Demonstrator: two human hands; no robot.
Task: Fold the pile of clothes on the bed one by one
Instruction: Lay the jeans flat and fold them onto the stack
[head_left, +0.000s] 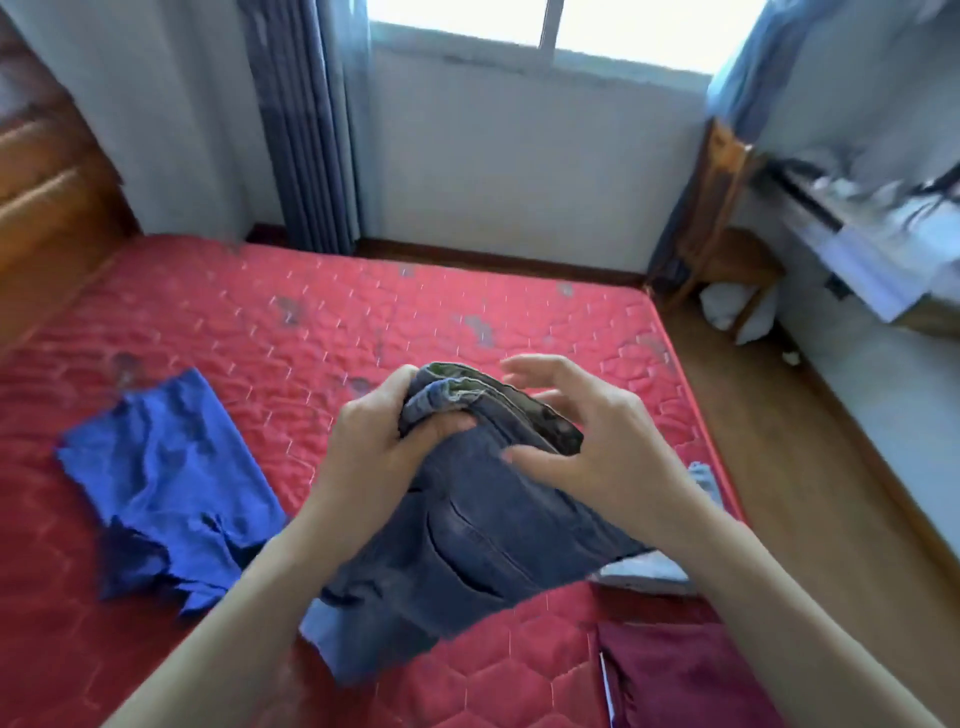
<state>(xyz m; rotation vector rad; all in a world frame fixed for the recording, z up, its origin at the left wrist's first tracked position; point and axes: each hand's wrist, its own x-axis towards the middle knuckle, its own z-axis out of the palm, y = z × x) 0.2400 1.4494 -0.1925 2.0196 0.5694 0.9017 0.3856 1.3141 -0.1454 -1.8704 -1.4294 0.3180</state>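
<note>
Dark blue jeans (467, 545) hang folded above the red quilted mattress (260, 322), lifted at the waistband. My left hand (379, 447) grips the bunched waistband end. My right hand (587, 441) rests against the jeans' upper right side with fingers spread, thumb pressing the denim. A crumpled bright blue garment (166, 478) lies flat on the mattress to the left. A dark red garment (680, 675) lies at the lower right corner. A pale grey-white piece of cloth (649, 571) peeks out under my right forearm.
The mattress edge runs diagonally at the right, with wooden floor (810, 467) beyond. A wooden headboard (47, 171) stands at the left. Curtains (306, 124) and a window wall are at the far side. A wooden chair (727, 234) and a cluttered table (883, 244) stand at the right.
</note>
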